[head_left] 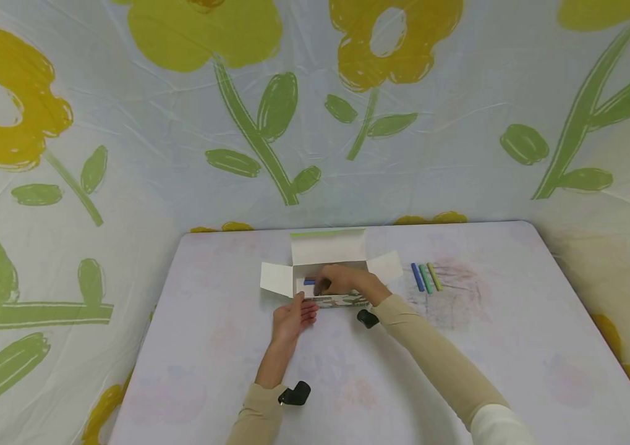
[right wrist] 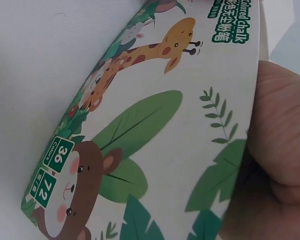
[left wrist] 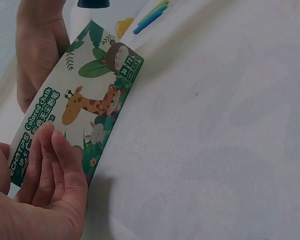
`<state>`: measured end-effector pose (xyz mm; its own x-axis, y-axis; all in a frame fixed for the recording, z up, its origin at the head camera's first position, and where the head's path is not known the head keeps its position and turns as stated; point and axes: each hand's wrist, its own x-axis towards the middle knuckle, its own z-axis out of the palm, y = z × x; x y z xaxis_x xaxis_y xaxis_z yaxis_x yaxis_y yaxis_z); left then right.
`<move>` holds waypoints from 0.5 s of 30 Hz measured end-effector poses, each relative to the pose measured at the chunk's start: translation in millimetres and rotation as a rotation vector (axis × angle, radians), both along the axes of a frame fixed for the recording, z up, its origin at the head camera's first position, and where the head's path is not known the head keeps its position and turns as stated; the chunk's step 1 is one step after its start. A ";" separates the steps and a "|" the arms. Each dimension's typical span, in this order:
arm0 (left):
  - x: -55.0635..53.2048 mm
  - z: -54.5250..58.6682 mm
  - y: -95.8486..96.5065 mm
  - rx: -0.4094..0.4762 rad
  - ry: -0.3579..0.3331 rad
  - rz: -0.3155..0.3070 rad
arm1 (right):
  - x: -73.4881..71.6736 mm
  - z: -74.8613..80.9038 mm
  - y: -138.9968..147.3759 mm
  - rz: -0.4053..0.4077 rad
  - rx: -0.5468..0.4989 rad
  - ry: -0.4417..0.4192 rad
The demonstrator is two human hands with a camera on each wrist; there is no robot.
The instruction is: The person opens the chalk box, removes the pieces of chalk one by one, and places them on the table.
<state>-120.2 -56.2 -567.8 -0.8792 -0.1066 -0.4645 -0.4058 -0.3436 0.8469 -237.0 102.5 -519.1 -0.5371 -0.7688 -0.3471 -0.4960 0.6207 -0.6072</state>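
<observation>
An opened box of colored chalk (head_left: pixel 342 301) sits toward the back of the table, its flaps spread outward. My left hand (head_left: pixel 288 322) is at its front left corner, with the thumb at the rim and the fingers (left wrist: pixel 60 160) against the printed front, holding the wall. My right hand (head_left: pixel 342 279) reaches down into the box with bent fingers. A blue chalk stick (head_left: pixel 309 282) shows inside, just left of those fingertips. Whether they pinch anything is hidden by the hand and the box wall, and the right wrist view shows only part of the hand (right wrist: pixel 282 130) behind the box.
To the box's right lie a blue chalk (head_left: pixel 417 277), a green chalk (head_left: pixel 425 279) and a yellow chalk (head_left: pixel 434 276), side by side. Dark smudges mark the pale tablecloth (head_left: pixel 459 296) around them. A flower-printed curtain (head_left: pixel 431 154) rises behind the table.
</observation>
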 end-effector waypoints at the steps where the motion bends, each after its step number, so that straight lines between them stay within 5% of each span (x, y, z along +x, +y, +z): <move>1: 0.1 -0.4 0.1 -0.001 0.002 -0.001 | 0.3 0.4 0.8 0.009 0.003 0.006; 15: 1.6 -0.2 -0.4 0.014 0.008 0.004 | 10.5 15.4 33.6 -0.107 -0.200 0.060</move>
